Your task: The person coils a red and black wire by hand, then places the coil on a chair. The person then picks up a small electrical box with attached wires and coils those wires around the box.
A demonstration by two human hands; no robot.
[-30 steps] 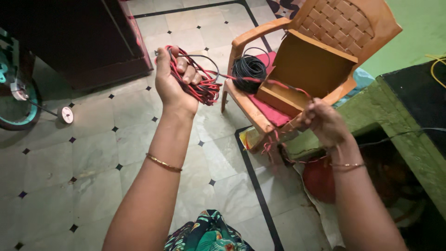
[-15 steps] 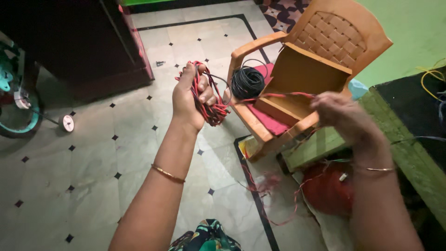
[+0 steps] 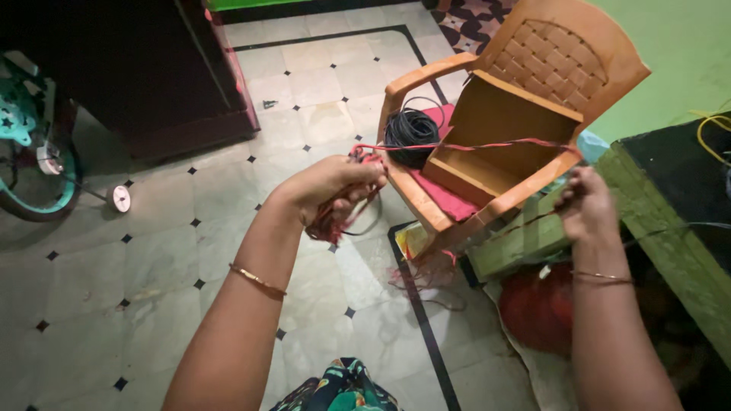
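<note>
Gripping red-and-black wire bundle (image 3: pixel 343 213), left hand (image 3: pixel 335 186) closed; right hand (image 3: pixel 586 205) pinching taut strand (image 3: pixel 472 144) beside orange chair (image 3: pixel 533 84) edge; open tiled floor (image 3: pixel 190 251) left.

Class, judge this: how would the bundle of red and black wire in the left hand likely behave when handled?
Probably floppy: loops of the red and black wire droop below the left hand. It likely tangles easily, since strands trail loosely. The length running to the right hand looks nearly straight, so it seems to tauten under pull.
</note>
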